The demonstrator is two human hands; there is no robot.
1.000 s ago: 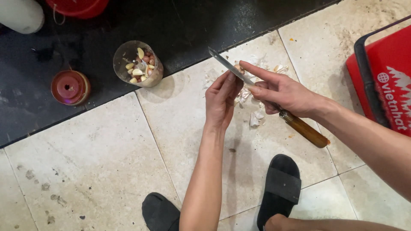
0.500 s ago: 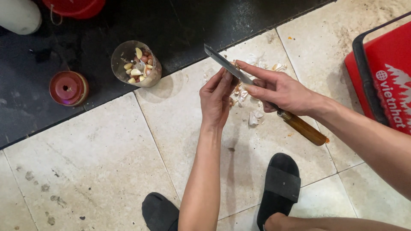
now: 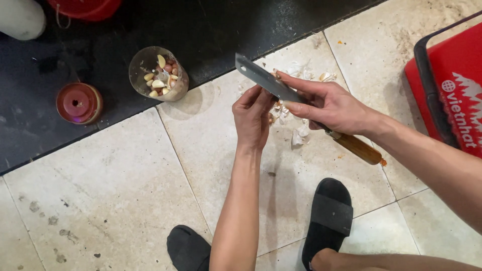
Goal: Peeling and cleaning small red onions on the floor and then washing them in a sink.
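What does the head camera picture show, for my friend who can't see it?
A person's right hand holds a wooden-handled knife against something small in the left hand, above pale peelings on a tiled floor. A clear jar of peeled cloves stands nearby.

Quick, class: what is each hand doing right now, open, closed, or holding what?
Left hand: fingers curled at the knife blade, pinching something small; what it is cannot be told.
Right hand: closed on the knife, blade pointing up-left.

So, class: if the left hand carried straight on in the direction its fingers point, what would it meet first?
The left hand points up-frame, fingertips already at the knife blade. It would probably meet that blade first, then the dark floor strip; depth is unclear.
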